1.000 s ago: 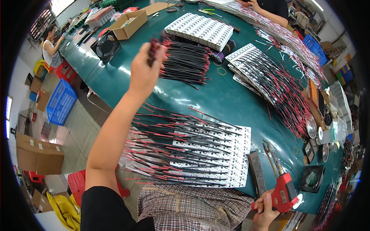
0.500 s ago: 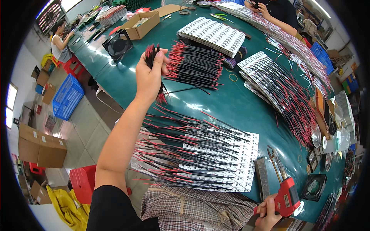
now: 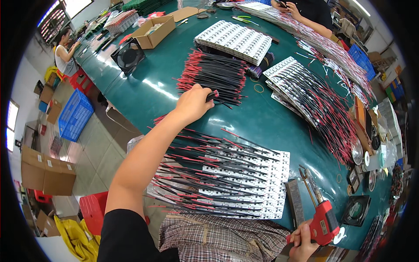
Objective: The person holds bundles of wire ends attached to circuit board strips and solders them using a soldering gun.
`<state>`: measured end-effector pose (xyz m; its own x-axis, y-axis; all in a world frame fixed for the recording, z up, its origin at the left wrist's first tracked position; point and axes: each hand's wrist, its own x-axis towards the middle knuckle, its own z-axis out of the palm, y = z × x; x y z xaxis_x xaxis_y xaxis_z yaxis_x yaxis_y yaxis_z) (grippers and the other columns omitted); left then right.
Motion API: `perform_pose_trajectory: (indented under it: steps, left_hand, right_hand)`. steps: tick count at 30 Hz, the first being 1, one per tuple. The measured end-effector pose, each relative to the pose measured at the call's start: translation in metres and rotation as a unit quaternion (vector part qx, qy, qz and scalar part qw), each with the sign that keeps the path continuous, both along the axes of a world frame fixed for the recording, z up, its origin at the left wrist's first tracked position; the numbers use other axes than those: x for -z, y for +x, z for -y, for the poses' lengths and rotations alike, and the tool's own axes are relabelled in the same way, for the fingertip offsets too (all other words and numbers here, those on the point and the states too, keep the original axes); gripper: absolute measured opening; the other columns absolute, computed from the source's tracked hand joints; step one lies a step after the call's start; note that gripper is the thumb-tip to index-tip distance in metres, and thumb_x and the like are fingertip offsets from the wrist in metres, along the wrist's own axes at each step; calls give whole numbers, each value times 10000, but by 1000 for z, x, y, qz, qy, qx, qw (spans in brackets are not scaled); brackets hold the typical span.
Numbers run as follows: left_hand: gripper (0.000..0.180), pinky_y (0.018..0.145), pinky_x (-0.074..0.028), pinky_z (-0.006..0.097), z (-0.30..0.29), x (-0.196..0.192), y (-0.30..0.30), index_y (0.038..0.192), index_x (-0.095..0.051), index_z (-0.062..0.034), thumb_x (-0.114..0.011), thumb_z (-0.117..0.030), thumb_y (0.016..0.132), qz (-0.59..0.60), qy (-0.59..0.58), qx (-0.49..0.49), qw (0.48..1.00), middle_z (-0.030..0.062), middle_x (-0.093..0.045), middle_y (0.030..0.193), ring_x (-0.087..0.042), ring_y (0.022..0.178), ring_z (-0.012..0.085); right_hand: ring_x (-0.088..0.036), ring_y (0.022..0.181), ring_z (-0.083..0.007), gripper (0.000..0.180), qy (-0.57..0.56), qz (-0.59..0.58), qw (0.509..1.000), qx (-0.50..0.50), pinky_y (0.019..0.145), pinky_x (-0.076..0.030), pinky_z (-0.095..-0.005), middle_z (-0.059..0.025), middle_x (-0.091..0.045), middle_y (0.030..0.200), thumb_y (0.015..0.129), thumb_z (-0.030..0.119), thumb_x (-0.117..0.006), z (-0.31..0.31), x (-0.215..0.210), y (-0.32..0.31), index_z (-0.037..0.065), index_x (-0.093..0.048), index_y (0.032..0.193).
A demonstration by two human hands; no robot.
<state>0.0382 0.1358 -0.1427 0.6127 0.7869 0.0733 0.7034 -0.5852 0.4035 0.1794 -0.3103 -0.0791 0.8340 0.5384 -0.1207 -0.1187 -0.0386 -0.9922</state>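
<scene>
My left hand (image 3: 192,104) is closed round a bundle of black wires (image 3: 212,95) whose ends show past the fingers. It is at the near edge of a pile of black wires with red tips (image 3: 216,74). In my right hand (image 3: 302,245), low on the right, is a red soldering gun (image 3: 325,225), its metal tip pointing up and away. Between my arms lies a white circuit board panel (image 3: 275,185), with many black and red wires (image 3: 218,174) reaching from it to the left. A grey metal bar (image 3: 294,203) lies along the panel's right side.
A stack of white panels (image 3: 233,39) stands behind the wire pile. Wired panels (image 3: 312,100) lie to the right on the green table (image 3: 152,105). Black fans (image 3: 128,55), an open cardboard box (image 3: 152,32) and green-handled pliers (image 3: 242,19) are around. A person's hands (image 3: 290,9) are at the far side.
My left hand has come nearer and to the right, turning over the wire bundle, which stood upright before. My right hand keeps the soldering gun in the same place.
</scene>
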Motion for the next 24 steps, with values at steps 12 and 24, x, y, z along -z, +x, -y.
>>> perform_pose_trajectory:
  steps: [12,24]
  left_hand:
    - [265,784,-512,516,10,-22,2,979,-618,5,-735,-223,912,-33,67,32,997,202,-681,910,-659,899,437]
    - [195,728,-526,466,93,-105,24,973,-669,-15,-767,-123,843,69,124,140,980,184,-674,887,-668,843,406]
  right_hand:
    - [-422,487,-68,50,-1,0,1000,-5,479,-427,-239,-30,-557,714,965,-42,-631,-3,4,11,-12,-602,993]
    - [-463,473,-77,72,-15,35,999,-26,455,-394,-246,-17,-534,627,970,-18,-642,-2,0,33,10,-607,914]
